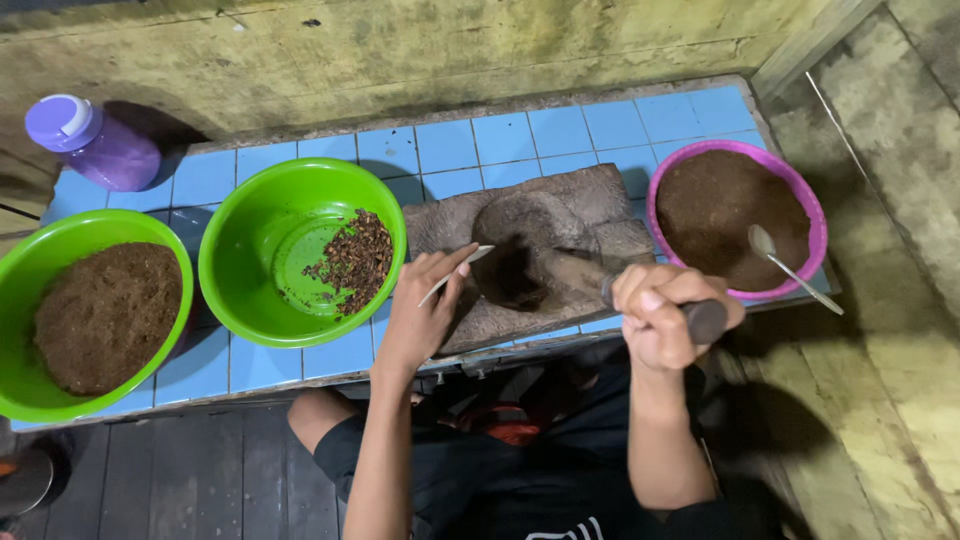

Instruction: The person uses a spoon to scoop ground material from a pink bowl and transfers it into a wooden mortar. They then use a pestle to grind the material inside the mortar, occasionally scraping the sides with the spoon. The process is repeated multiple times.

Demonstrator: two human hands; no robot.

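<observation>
A grey stone mortar [540, 215] lies on the blue tiled counter [520, 135] with a dark hollow at its middle. My right hand [662, 312] grips a dark pestle [585, 275] whose tip points into the hollow. My left hand [425, 305] holds a thin pale stick or spoon [470, 262] at the mortar's left edge. Just left of it a green bowl [255, 290] holds a small heap of brown spice bits [355, 260].
A second green bowl [20, 300] of brown powder sits at far left, a purple lidded bottle [90, 142] behind it. A pink bowl [735, 150] of dark powder with a metal spoon [790, 265] stands at right. A stained wall runs behind; my legs are below the counter.
</observation>
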